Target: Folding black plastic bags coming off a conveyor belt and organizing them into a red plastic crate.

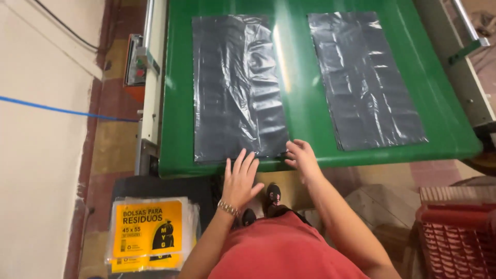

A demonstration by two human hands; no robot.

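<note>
A glossy green desk (pixel 305 103) carries two flat sheets of dark grey plastic film. The left dark plastic sheet (pixel 235 88) lies lengthwise, its near edge almost at the desk's front rim. The right dark plastic sheet (pixel 364 77) lies slightly angled, apart from the first, with bare green between them.

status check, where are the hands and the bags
Left hand open, fingertips on near edge of left black bag. Right hand at its near corner. Second black bag lies apart. Nothing in the way.
</note>
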